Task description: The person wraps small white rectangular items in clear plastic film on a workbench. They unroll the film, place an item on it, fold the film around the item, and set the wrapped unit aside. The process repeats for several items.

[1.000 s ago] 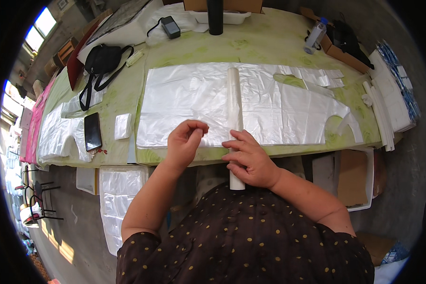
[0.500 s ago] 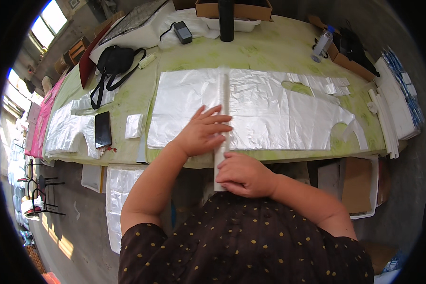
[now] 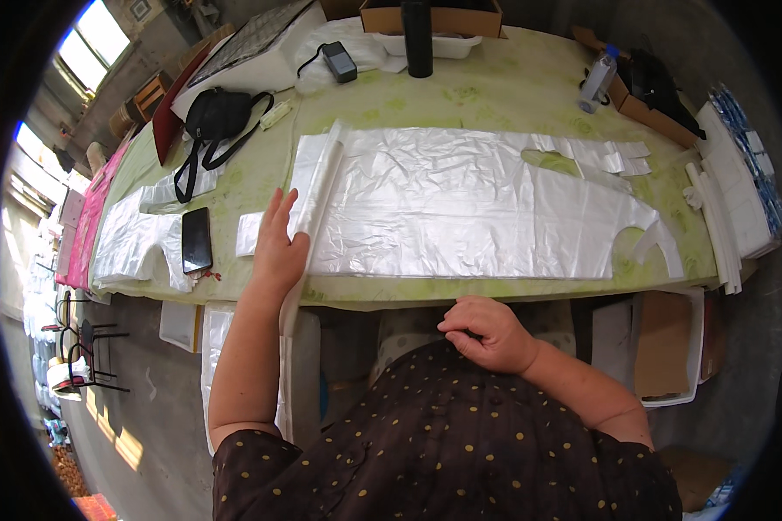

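Note:
A stack of thin, clear-white plastic bags [image 3: 460,208] lies flat across the table, its cut-out handle ends pointing right. Over its left part, running from far to near, lies a long whitish tube [image 3: 323,187], whose near end reaches past the table edge. My left hand [image 3: 278,252] rests along the left side of this tube, fingers stretched out and thumb apart, not wrapped round it. In front of the table edge, close to my body, my right hand [image 3: 493,334] is curled with nothing visible in it.
To the left lie a black phone [image 3: 196,240], another plastic bag stack [image 3: 135,230] and a black pouch [image 3: 217,115]. At the back stand a dark cylinder [image 3: 417,43] and a grey device [image 3: 339,61]. A water bottle [image 3: 598,80] and white rolls [image 3: 712,226] are at right.
The tube has shifted left across the plastic bags with my left hand, and now lies slightly slanted. My right hand has let go of the tube's near end and moved a little right.

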Action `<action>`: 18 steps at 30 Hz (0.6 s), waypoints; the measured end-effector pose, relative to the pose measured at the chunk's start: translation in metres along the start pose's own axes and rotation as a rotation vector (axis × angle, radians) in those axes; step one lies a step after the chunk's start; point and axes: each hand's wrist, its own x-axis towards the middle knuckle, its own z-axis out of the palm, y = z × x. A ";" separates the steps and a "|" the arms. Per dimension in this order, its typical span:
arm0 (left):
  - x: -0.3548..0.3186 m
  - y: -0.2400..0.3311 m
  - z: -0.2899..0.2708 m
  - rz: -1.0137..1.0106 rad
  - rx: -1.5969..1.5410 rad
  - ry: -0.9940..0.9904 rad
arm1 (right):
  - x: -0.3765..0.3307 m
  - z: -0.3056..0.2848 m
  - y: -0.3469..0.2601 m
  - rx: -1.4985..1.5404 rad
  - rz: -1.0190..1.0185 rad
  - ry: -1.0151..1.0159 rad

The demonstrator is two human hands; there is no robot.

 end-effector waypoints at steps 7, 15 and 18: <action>0.004 0.008 0.008 -0.241 0.426 -0.221 | -0.006 0.004 0.001 0.012 0.018 -0.052; -0.008 0.022 0.013 -0.372 -0.572 -0.205 | -0.024 -0.001 -0.001 0.152 0.249 0.049; -0.026 0.091 0.039 -0.577 -1.230 -0.276 | -0.027 0.009 0.008 0.552 0.558 -0.044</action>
